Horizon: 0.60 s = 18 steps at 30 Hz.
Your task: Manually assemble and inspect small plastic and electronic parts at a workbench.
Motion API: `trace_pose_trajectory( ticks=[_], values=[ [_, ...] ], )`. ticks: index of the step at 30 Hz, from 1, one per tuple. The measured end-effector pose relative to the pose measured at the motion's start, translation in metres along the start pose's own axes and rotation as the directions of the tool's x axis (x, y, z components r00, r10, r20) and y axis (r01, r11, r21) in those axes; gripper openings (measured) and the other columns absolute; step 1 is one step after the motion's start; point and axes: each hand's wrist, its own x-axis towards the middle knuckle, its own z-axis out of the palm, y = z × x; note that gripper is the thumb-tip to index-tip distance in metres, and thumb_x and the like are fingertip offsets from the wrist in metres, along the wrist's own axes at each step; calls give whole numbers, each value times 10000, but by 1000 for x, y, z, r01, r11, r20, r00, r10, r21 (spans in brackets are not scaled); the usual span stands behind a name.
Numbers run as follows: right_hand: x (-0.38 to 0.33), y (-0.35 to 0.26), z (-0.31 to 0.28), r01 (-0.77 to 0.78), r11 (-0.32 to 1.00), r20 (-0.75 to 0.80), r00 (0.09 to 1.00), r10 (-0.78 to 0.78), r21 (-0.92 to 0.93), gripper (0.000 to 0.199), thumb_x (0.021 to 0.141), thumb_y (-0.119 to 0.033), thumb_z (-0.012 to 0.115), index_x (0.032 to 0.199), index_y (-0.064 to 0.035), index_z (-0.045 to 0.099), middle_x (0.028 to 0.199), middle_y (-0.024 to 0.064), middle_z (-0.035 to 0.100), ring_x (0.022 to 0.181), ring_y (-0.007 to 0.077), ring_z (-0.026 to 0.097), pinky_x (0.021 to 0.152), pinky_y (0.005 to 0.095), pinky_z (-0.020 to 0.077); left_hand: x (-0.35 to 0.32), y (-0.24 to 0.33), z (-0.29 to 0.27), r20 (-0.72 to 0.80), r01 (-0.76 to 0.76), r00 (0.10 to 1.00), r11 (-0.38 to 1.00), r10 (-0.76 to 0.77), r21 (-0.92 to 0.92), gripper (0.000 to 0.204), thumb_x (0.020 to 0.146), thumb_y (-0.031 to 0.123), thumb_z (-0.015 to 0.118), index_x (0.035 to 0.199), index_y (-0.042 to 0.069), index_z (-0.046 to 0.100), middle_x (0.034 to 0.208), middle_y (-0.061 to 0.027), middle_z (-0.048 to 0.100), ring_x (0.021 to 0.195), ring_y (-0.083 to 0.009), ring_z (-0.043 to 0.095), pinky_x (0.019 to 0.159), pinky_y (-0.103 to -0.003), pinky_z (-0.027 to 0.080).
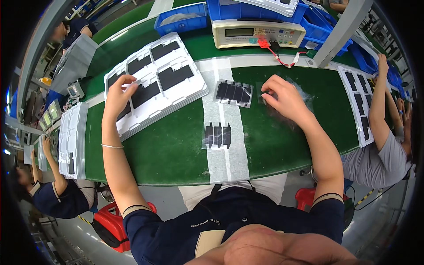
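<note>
My left hand (118,95) is over a stack of white plastic trays (194,86) at the left, its curled thumb and fingers apart beside a flat black rectangular piece (145,94) in a tray pocket. To the right, my right hand (286,98) is closed, with crumpled clear plastic film (304,96) around and beneath it; its fingertips partly hide the grip. Between my hands lies a clear sheet with several black strips (234,93). Nearer me, another clear sheet bears three black tabbed strips (217,135). Both sheets rest on a pale tape band (236,165).
Beyond the green table (168,163) stands a beige meter (258,34) with red and black leads. Blue bins (183,20) line the back, near a grey post (342,33). More trays stand at left (73,137) and right (355,106), where co-workers' arms reach in.
</note>
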Motion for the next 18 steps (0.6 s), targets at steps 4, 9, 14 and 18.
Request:
trace_pose_trajectory(
  ticks=[4, 9, 14, 18],
  values=[
    [-1, 2, 0, 29, 1000, -19, 999, -29, 2, 129, 774, -80, 620, 866, -21, 551, 869, 85, 532, 729, 220, 596, 647, 321, 471, -10, 16, -3, 171, -45, 985, 977, 9, 210, 466, 638, 124, 759, 1044, 10, 561, 1031, -160, 611, 1024, -288, 559, 899, -362, 416],
    [-1, 4, 4, 67, 998, -44, 997, -68, -7, 123, 759, -128, 632, 826, -46, 570, 846, 91, 537, 758, 297, 564, 673, 397, 451, -10, 22, 0, 178, -22, 984, 981, -13, 194, 502, 575, 32, 773, 1025, -7, 552, 1041, -156, 599, 1037, -282, 550, 918, -346, 413],
    [-2, 5, 3, 96, 994, -39, 994, -98, -50, 104, 772, -118, 615, 821, -42, 565, 837, 69, 527, 743, 244, 554, 657, 353, 454, -9, 24, 3, 43, -31, 999, 987, 24, 160, 605, 555, -2, 777, 1096, 50, 510, 902, -95, 543, 910, -256, 540, 870, -319, 424],
    [-2, 8, 5, 132, 988, -66, 988, -137, -78, 106, 770, -137, 616, 821, -55, 573, 843, 74, 532, 754, 268, 555, 670, 374, 449, -3, 4, -5, 21, 54, 998, 992, -52, -111, 366, 644, -48, 709, 984, 1, 585, 845, -36, 572, 817, -132, 542, 766, -242, 443]
  ],
)
